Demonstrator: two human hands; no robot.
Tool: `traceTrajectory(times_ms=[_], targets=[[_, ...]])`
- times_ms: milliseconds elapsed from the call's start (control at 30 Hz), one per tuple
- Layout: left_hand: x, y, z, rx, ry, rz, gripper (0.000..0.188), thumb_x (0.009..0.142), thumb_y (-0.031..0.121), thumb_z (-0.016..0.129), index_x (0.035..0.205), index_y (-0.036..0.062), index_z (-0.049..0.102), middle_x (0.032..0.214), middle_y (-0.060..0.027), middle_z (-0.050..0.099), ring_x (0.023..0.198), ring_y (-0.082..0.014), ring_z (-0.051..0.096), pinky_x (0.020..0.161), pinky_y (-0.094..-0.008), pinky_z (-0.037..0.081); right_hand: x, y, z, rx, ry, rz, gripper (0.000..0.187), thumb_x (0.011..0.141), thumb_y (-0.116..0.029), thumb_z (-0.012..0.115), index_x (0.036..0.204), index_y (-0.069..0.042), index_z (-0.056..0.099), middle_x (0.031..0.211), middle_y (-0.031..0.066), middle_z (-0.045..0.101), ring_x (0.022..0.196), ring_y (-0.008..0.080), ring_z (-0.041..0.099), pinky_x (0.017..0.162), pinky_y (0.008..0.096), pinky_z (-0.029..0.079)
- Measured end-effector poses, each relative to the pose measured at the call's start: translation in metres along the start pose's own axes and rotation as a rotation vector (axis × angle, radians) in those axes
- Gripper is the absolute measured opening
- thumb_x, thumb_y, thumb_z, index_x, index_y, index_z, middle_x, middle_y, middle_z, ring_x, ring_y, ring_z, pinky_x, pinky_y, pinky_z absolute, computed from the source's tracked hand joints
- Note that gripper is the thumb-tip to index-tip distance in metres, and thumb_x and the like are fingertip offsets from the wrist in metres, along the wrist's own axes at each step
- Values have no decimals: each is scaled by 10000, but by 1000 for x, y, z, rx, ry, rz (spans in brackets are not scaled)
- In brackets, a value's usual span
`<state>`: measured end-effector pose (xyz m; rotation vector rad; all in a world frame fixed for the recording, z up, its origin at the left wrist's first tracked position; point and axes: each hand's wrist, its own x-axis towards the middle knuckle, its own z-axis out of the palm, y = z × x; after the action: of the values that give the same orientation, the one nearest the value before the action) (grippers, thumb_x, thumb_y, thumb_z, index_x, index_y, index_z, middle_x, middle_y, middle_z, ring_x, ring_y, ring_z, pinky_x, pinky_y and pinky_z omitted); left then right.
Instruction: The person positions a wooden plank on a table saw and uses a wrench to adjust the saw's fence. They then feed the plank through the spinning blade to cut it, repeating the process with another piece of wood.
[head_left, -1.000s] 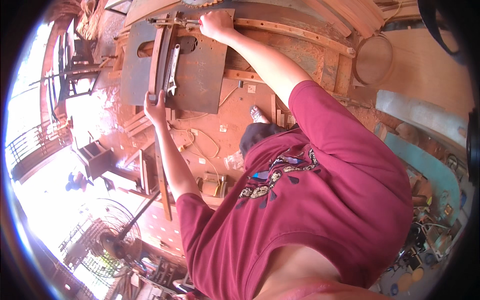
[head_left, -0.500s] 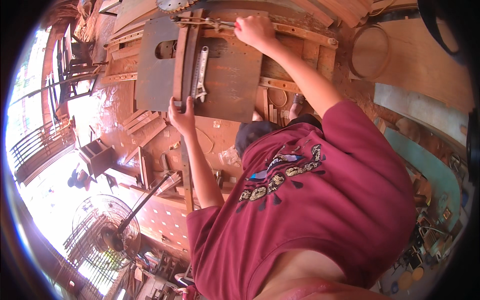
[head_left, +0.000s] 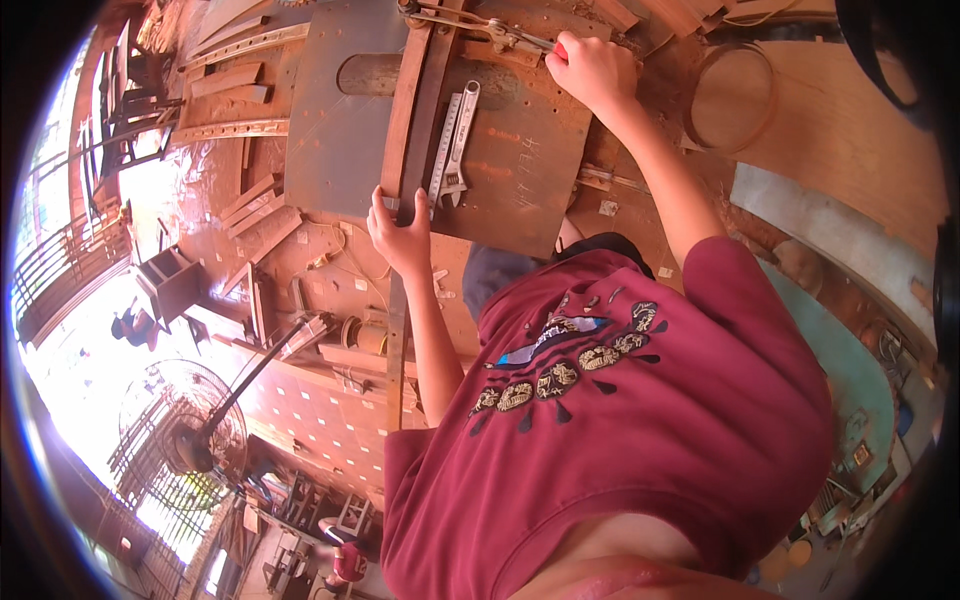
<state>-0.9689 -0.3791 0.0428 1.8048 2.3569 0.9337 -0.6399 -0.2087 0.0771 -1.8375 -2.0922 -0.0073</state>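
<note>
My left hand (head_left: 400, 235) grips a long rusty flat metal bar (head_left: 412, 110) where it crosses the near edge of a rusty steel plate (head_left: 520, 170). The bar runs over the plate's edge and down toward the floor. My right hand (head_left: 590, 68) is stretched out to the plate's far side and is closed on the red handle of a clamping tool (head_left: 500, 32) that bites the bar's far end. An adjustable wrench (head_left: 458, 150) and a steel ruler (head_left: 440, 150) lie on the plate just right of the bar, between my hands.
Rusty metal strips and offcuts (head_left: 255, 215) lie on the reddish floor at left. A standing fan (head_left: 185, 435) is at lower left. A metal ring (head_left: 728, 100) lies at upper right, with a teal panel (head_left: 850, 350) further right. My maroon shirt fills the lower middle.
The view has swung, so the plate and bar now sit further right and closer. Both hands keep their hold; my right hand has slid along to the clamping tool's red handle.
</note>
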Motion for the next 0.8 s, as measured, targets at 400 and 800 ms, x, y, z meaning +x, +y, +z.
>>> traceTrajectory(times_ms=[400, 800], targets=[[-1, 6, 1, 46, -15, -5, 646, 820, 376, 832, 1272, -29, 609, 836, -98, 576, 809, -282, 576, 758, -433, 496, 3, 4, 15, 68, -24, 58, 228, 892, -336, 610, 901, -148, 737, 762, 116, 740, 698, 323, 732, 611, 480, 582], [50, -51, -15, -28, -41, -47, 670, 833, 407, 828, 1296, -33, 625, 870, -121, 617, 821, -280, 606, 757, -416, 514, 42, -64, 41, -26, 30, 57, 205, 859, -310, 616, 877, -152, 746, 723, 127, 735, 640, 320, 733, 554, 474, 579]])
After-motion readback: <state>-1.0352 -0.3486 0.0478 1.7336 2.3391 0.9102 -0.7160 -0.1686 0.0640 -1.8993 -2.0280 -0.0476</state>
